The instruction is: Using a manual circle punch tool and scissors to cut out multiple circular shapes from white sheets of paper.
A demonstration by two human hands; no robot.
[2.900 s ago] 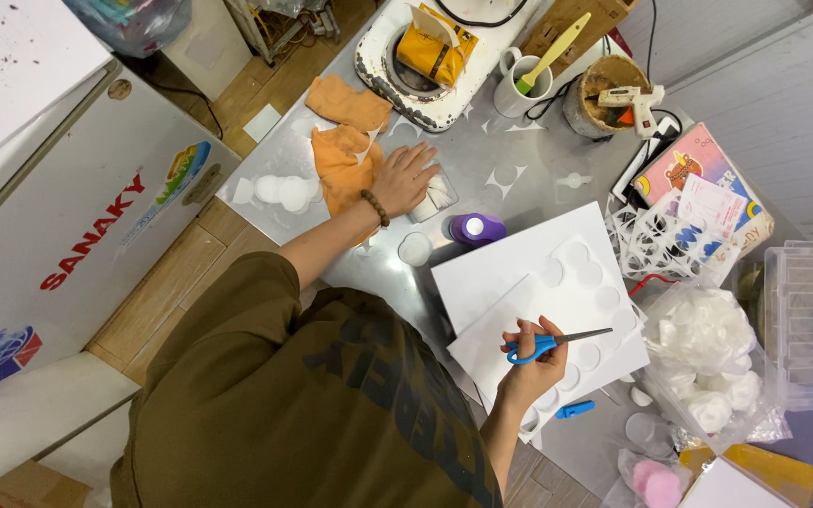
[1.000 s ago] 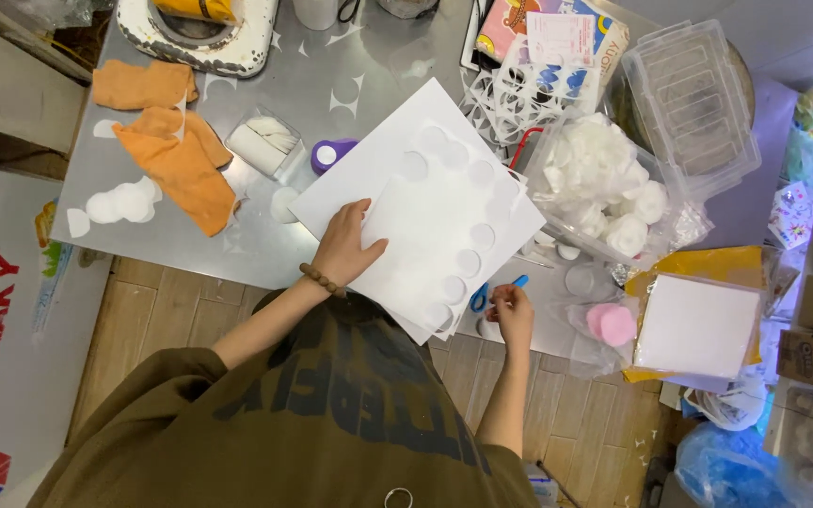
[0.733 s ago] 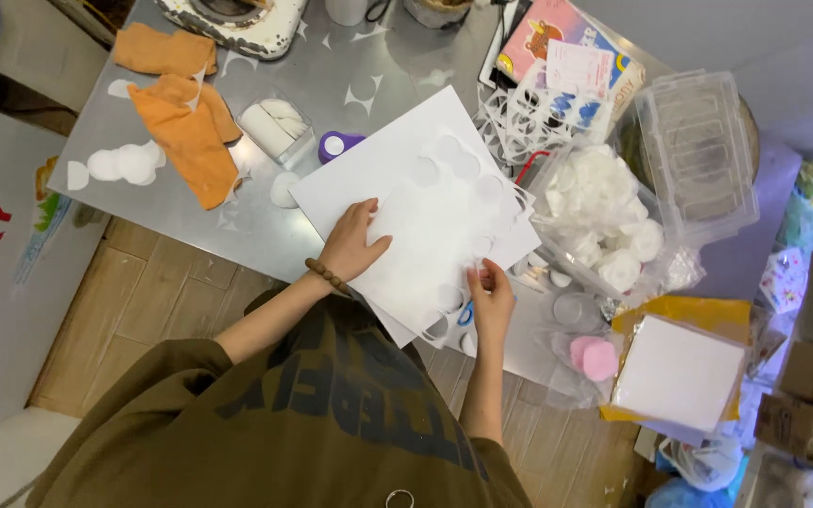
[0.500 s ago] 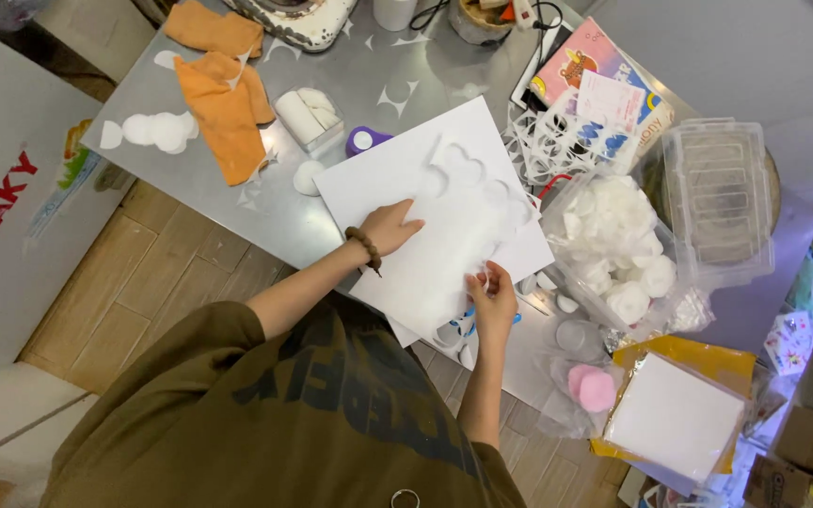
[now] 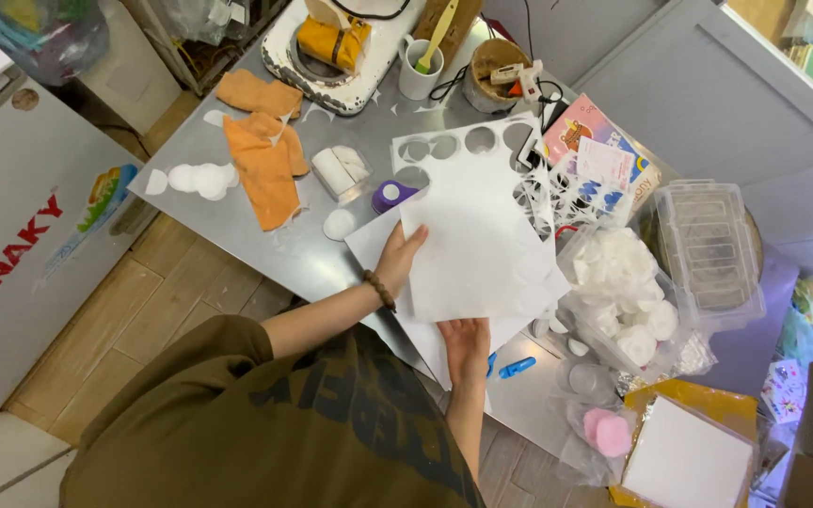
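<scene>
Head view from above shows a person in an olive shirt bent over a grey metal surface (image 5: 237, 221) at mid frame. Left hand (image 5: 397, 263) grips the left edge of a white foam sheet (image 5: 477, 245), thumb on top and fingers curled under it. Right hand (image 5: 464, 341) lies flat just below that sheet's lower edge, fingers spread on a second white sheet (image 5: 430, 343) lying underneath. The top sheet is lifted slightly, tilted across the centre of the surface. Above it, towards the upper middle, sits a white sheet with round holes cut out (image 5: 468, 150). A purple hole punch (image 5: 391, 196) sits just left of the sheets, and blue-handled scissors (image 5: 512, 366) lie just right of the right hand. Orange cloths (image 5: 263, 155) lie at upper left, with white foam circles (image 5: 198, 179) beside them. At right, a clear bag of white cut-outs (image 5: 618, 287) rests near a clear plastic box (image 5: 709, 246). A white mug (image 5: 418, 73) stands at the top edge, and a pink disc (image 5: 607, 435) lies at lower right.
</scene>
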